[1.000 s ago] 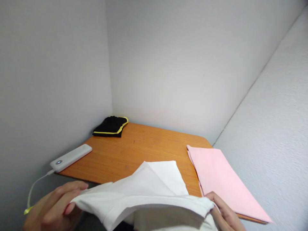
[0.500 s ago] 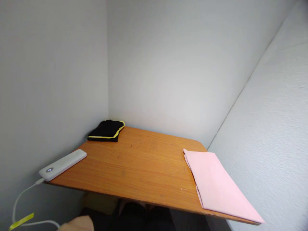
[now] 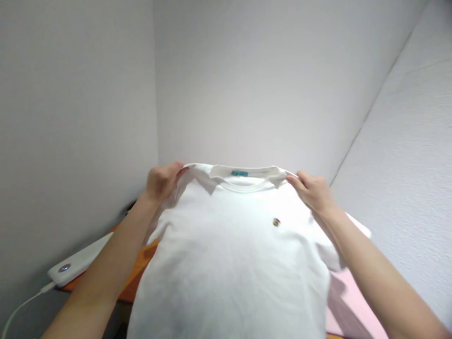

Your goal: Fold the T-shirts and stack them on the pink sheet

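Observation:
A white T-shirt (image 3: 233, 249) hangs spread out in front of me above the wooden table (image 3: 141, 263). It has a small round badge on the chest and a blue label inside the collar. My left hand (image 3: 163, 181) pinches the shirt's left shoulder beside the collar. At the other shoulder, my right hand (image 3: 312, 190) grips the fabric the same way. Both arms reach forward and hold the shirt up, front facing me. The shirt hides most of the tabletop.
A white power bank (image 3: 76, 266) with a cable lies at the table's left edge. A folded pink cloth (image 3: 348, 296) shows at the right, partly behind the shirt and my right arm. Grey walls close in on the left, back and right.
Half a second ago the table was in plain view with only a bit of hand at the bottom. Now both hands have raised the white T-shirt, opened out, in front of the table.

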A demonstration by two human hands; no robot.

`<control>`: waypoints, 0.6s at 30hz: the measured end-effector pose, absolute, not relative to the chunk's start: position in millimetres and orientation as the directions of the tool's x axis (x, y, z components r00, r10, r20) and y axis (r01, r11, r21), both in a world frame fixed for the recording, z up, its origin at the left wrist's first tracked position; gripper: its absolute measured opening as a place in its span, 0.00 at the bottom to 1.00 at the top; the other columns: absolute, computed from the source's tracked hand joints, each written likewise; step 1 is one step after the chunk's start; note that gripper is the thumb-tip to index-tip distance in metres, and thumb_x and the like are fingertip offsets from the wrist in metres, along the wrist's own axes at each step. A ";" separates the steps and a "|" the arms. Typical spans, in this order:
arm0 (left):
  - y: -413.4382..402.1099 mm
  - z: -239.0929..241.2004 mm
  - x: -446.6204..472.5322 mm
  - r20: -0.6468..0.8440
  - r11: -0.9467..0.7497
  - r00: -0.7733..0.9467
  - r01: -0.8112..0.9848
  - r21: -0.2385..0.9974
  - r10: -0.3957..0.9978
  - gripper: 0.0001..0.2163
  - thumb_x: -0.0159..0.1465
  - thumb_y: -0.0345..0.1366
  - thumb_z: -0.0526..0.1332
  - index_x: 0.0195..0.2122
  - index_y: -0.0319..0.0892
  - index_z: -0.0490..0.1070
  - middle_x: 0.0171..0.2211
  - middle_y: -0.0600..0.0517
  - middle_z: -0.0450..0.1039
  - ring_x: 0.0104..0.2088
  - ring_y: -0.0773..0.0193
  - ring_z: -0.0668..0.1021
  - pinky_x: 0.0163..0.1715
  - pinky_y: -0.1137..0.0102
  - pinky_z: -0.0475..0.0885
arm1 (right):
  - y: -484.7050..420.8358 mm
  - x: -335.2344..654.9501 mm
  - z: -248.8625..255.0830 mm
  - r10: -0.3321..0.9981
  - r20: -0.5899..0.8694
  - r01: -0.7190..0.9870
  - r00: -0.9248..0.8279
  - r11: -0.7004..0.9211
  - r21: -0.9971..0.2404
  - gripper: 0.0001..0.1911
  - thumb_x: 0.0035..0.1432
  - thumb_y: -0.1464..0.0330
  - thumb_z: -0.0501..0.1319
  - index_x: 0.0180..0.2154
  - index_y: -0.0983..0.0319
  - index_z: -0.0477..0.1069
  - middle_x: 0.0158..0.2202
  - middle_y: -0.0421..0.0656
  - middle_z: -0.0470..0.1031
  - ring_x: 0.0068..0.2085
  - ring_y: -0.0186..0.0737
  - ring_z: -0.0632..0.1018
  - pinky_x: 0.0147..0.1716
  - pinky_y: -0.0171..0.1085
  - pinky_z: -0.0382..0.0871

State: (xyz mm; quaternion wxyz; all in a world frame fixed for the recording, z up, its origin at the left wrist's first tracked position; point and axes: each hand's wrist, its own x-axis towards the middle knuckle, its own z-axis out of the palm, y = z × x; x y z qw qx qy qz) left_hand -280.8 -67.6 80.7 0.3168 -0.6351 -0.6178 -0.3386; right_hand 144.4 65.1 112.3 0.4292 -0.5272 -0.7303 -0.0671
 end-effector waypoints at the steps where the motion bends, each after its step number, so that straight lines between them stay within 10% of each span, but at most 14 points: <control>1: -41.2 87.6 -273.7 0.763 -0.019 0.013 1.000 -0.001 0.647 0.33 0.68 0.45 0.32 0.36 0.18 0.67 0.39 0.49 0.73 0.42 0.68 0.78 0.39 0.74 0.65 | 86.9 131.6 107.5 0.737 0.644 0.869 -0.206 0.441 -0.226 0.26 0.67 0.54 0.51 0.41 0.73 0.71 0.43 0.55 0.75 0.46 0.45 0.75 0.43 0.37 0.60; 7: 21.3 -15.6 -248.9 0.455 -0.001 -0.017 0.999 0.040 0.890 0.12 0.68 0.31 0.53 0.46 0.34 0.72 0.52 0.41 0.73 0.53 0.59 0.74 0.54 0.65 0.65 | 125.0 70.9 -16.0 0.860 0.365 0.919 -0.357 0.394 -0.030 0.17 0.69 0.65 0.52 0.54 0.68 0.66 0.52 0.56 0.70 0.54 0.50 0.69 0.52 0.41 0.59; 11: 18.2 -110.3 -260.3 0.220 0.096 -0.111 0.992 0.077 0.969 0.20 0.69 0.41 0.51 0.60 0.42 0.66 0.64 0.41 0.61 0.64 0.50 0.63 0.61 0.54 0.57 | 112.2 65.7 -112.3 0.925 0.174 0.936 -0.338 0.351 -0.044 0.23 0.68 0.58 0.52 0.55 0.67 0.68 0.55 0.58 0.69 0.56 0.56 0.68 0.53 0.46 0.60; 18: 40.0 -153.3 -277.5 0.011 0.259 -0.261 0.962 0.088 0.965 0.30 0.67 0.55 0.44 0.68 0.50 0.51 0.70 0.46 0.42 0.68 0.42 0.49 0.63 0.43 0.45 | 146.8 85.7 -173.0 0.977 0.045 0.977 -0.209 0.211 -0.031 0.40 0.63 0.41 0.41 0.69 0.55 0.46 0.71 0.44 0.41 0.68 0.65 0.42 0.62 0.59 0.37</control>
